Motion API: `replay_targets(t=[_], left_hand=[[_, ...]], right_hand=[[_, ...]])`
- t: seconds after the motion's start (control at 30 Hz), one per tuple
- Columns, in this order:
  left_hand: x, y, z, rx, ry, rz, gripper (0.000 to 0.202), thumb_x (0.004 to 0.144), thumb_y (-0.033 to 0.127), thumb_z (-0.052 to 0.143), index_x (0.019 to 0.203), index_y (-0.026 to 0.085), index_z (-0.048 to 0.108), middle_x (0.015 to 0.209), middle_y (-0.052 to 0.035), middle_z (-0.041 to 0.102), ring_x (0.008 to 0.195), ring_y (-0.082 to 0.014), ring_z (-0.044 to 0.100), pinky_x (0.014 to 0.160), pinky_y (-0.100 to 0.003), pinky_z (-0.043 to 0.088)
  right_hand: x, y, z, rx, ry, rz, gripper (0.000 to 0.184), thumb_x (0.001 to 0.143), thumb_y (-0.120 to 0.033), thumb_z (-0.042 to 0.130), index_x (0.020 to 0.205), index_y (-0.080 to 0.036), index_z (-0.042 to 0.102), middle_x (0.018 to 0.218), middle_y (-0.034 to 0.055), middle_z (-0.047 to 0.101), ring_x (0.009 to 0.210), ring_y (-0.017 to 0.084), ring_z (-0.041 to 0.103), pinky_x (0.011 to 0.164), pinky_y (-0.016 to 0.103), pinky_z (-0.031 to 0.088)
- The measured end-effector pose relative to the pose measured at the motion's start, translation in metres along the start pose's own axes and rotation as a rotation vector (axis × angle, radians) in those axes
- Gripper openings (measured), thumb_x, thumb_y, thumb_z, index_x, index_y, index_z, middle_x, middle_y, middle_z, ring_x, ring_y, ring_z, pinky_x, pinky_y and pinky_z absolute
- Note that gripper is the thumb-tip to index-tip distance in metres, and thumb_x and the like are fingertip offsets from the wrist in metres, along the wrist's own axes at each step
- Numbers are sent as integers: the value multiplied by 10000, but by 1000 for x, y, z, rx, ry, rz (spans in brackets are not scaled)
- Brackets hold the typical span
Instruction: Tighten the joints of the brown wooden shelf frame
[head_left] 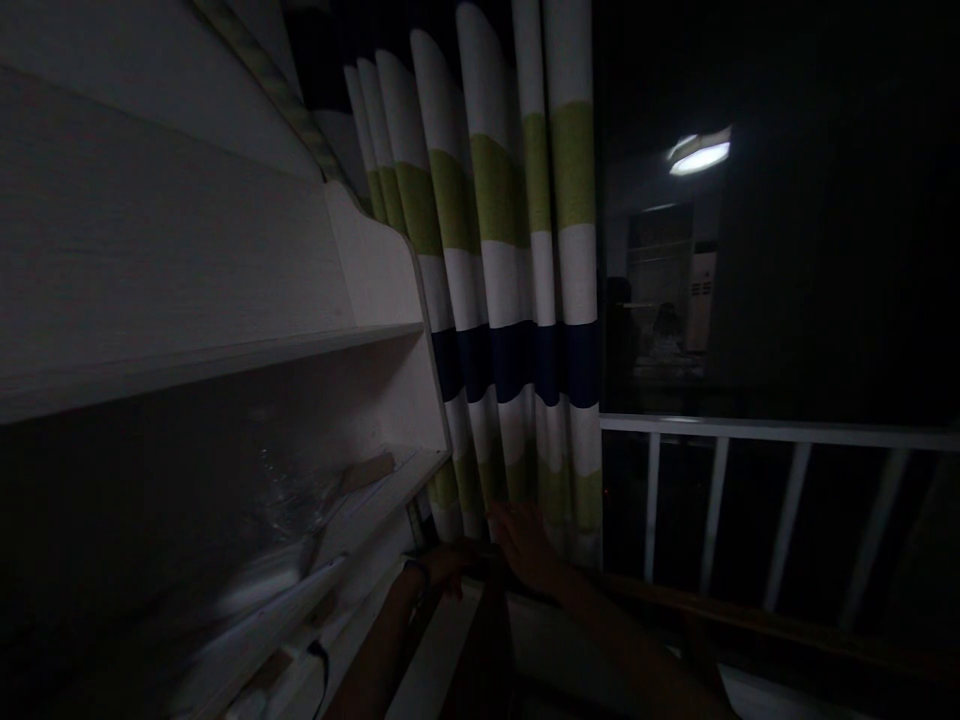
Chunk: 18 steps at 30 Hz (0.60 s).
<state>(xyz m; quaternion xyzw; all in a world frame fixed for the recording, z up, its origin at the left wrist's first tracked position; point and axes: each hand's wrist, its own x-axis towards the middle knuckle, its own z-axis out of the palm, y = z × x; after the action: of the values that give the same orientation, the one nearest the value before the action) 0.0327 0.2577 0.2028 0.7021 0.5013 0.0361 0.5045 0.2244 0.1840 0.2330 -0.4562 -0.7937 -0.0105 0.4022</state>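
A curtain [510,285] with white, green and navy bands hangs in folds in front of me. Low down at its lower part, my right hand [529,548] is raised against the fabric, fingers apart; whether it touches the cloth I cannot tell. Just left of it, my left hand [444,565], with a dark band at the wrist, reaches toward a dark spot beside the curtain's foot. Its fingers are lost in shadow, and I cannot see what they touch.
White shelving [390,265] with a curved side panel stands at left. A clear plastic-looking item [289,500] and a brown object [367,472] lie on its lower shelf. A black cable [321,660] hangs below. A dark window with a white railing [780,430] is at right.
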Motion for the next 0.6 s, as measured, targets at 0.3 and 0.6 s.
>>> replay_targets(t=[0.3, 0.6], left_hand=[[0, 4, 5, 1, 128, -118, 382, 628, 499, 482, 670, 129, 568, 379, -7, 487, 412, -155, 477, 493, -281, 398], [-8, 10, 6, 1, 140, -137, 374, 656, 452, 472, 740, 105, 587, 380, -5, 501, 405, -147, 474, 485, -264, 388]], right_hand=[[-1, 3, -6, -150, -8, 157, 366, 877, -276, 329, 1216, -180, 429, 1017, 109, 568, 984, 249, 466, 923, 502, 199], [4, 8, -6, 185, 46, 203, 442, 922, -372, 172, 1019, -192, 563, 967, 39, 599, 869, 133, 544, 775, 252, 395]])
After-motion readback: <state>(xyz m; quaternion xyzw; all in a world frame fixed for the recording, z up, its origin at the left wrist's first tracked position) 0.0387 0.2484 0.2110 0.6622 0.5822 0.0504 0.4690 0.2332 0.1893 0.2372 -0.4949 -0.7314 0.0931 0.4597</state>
